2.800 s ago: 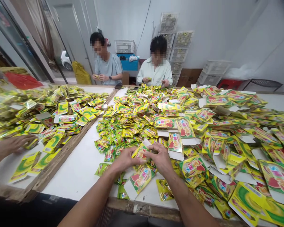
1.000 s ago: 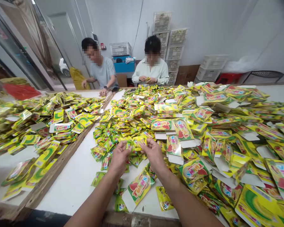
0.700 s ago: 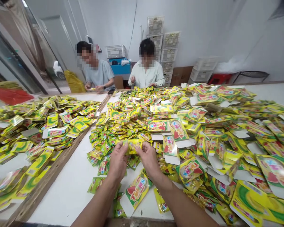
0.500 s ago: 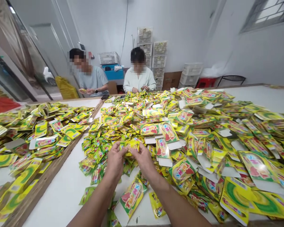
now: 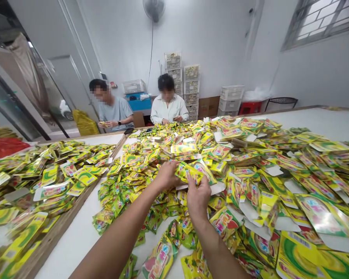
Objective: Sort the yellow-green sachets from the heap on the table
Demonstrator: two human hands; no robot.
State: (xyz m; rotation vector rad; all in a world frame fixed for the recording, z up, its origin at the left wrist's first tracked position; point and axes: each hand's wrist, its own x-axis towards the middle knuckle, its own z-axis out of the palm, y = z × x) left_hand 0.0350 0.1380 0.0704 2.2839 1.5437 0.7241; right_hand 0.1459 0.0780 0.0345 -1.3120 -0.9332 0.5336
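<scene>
Just above the pile, my right hand [image 5: 198,195] pinches yellow-green candy sachets [image 5: 193,173] between thumb and fingers. My left hand [image 5: 166,176] is closed at the left end of these sachets, its fingertips turned away, so what it grips is hidden. Directly behind the right fingers lies a printed yellow-green carton [image 5: 205,167] with a white flap out to the right. Loose small sachets [image 5: 116,197] heap up left of and below my hands. A flat carton with a fruit print [image 5: 160,259] rests between my forearms.
Many cartons [image 5: 261,201] cover the table's right side. A wooden strip [image 5: 75,211] divides off another carton pile [image 5: 55,170] on the left. Two people [image 5: 169,110] [image 5: 114,112] sit across the table, handling small items. Stacked plastic crates [image 5: 191,93] stand behind them.
Both hands have moved right and slightly up the pile, with sachets in the right hand. My left hand has turned over, its fingers now pointing away. The view has tilted up, showing a wall fan.
</scene>
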